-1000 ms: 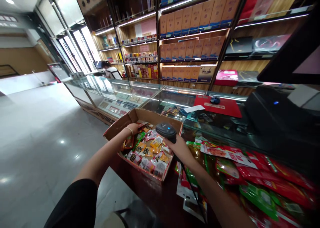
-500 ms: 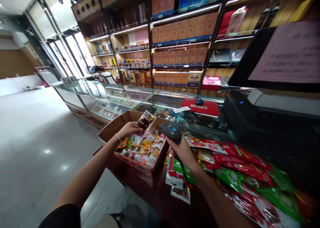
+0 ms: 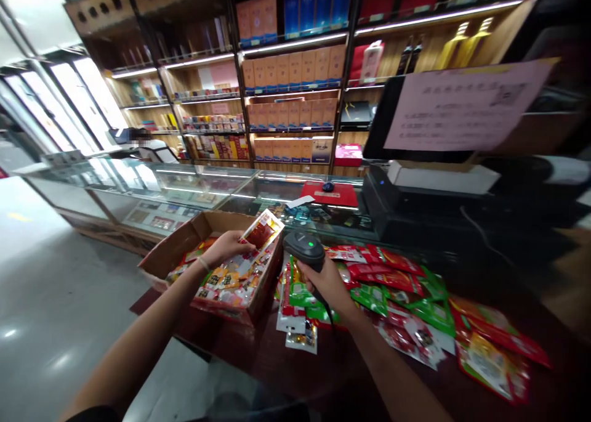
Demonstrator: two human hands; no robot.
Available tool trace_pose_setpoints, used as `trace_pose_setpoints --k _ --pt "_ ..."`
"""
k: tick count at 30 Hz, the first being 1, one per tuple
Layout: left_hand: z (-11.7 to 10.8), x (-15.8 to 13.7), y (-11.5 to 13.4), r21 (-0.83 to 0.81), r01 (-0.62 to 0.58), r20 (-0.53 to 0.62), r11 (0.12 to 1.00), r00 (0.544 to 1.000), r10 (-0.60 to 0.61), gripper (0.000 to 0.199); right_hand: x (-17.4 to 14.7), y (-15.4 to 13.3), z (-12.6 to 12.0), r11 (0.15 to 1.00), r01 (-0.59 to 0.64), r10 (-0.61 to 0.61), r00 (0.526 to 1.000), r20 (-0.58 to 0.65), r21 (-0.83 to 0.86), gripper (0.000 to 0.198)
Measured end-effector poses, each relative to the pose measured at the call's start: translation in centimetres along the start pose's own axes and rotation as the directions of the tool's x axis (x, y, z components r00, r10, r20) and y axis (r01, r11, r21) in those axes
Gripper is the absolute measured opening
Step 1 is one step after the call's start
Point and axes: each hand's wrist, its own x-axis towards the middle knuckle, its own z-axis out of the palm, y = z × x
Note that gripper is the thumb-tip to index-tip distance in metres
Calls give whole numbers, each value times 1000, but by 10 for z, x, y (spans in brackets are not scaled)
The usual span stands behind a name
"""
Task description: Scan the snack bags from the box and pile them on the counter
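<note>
Pinched in my left hand (image 3: 229,247) is a snack packet (image 3: 263,232) with a pale border and a reddish-brown middle, held above an open cardboard box (image 3: 157,262). Inside the box lie several small orange, white and red packets (image 3: 231,278). My right hand (image 3: 327,281) is wrapped round the handle of a black barcode scanner (image 3: 305,249), whose top shows a green light. The scanner's head is beside the held packet, a short gap away. Under and beyond my right hand, red and green snack packets (image 3: 373,299) are spread over the dark table.
A glass display counter (image 3: 207,182) runs behind the box. On it lie a red folder (image 3: 339,194) and a dark mouse (image 3: 328,186). At right stands a screen with a pink paper sheet (image 3: 462,114) on it. Boxed goods (image 3: 295,71) fill the back shelves.
The view has swung right, so things sit further left. The packet in my left hand is tilted differently and its middle looks redder. The scanner's light went from blue to green.
</note>
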Motion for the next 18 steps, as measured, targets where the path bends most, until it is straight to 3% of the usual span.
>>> trace_pose_setpoints --k 4,8,13,18 --pt "24 13 22 -62 -75 34 995 996 78 35 -17 7 -32 998 -28 34 992 -121 48 41" --pt "62 41 48 28 -203 95 979 975 200 31 -43 17 -77 995 -52 74 961 -268 89 43" --pt "124 72 99 228 -441 254 868 888 385 26 -85 25 -135 989 -107 142 865 -481 100 40" --pt "192 85 155 440 -504 256 744 864 433 30 -122 31 -184 982 -85 171 782 -600 169 40"
